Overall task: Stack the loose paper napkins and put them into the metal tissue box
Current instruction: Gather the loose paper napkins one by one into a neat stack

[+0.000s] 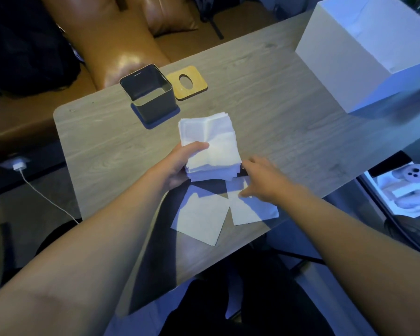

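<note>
On table (264, 98): one stack (210, 144), two loose napkins (200, 214).

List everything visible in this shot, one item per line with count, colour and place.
square metal tissue box: one, dark, open, far left of table
wooden lid with oval hole: one, tan, flat beside the box
stack of paper napkins: one, white, table centre
loose paper napkins: two, white, near table edge
large cardboard box: one, white, far right
wooden table: one, grey-brown
leather sofa: one, brown, behind table
left hand: grips the stack
right hand: touches one loose napkin
</note>
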